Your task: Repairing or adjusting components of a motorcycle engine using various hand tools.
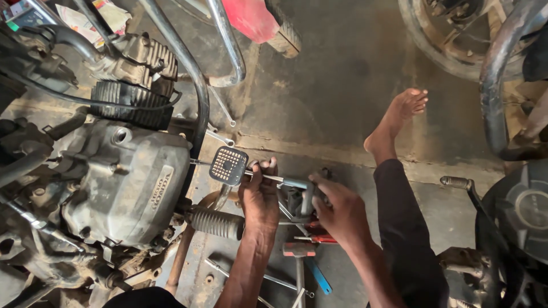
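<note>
Left hand (260, 197), fingers curled tight around the metal lever arm (268, 178) just behind its square studded pedal pad (228, 165). Right hand (339, 214), closed around the far, bent end of the same arm, where a grey tubular piece (305, 194) turns downward; exactly what the fingers grip there cannot be told. Lever arm runs roughly level between the two hands, beside the lower right of the motorcycle engine (123, 188), with the pad just right of the grey crankcase cover. Ribbed rubber footrest (216, 222) juts out just below the left wrist. Loose tools lie on the concrete floor (342, 74) beneath the forearms: a hammer (299, 251), a red-handled tool (319, 238), a blue-handled tool (318, 276) and several spanners (274, 280). Finned black cylinder (131, 102) sits above the crankcase. Person's bare foot (399, 117) rests on the floor to the right, well apart from the hands. Second motorcycle's parts (514, 217) fill the right edge.
</note>
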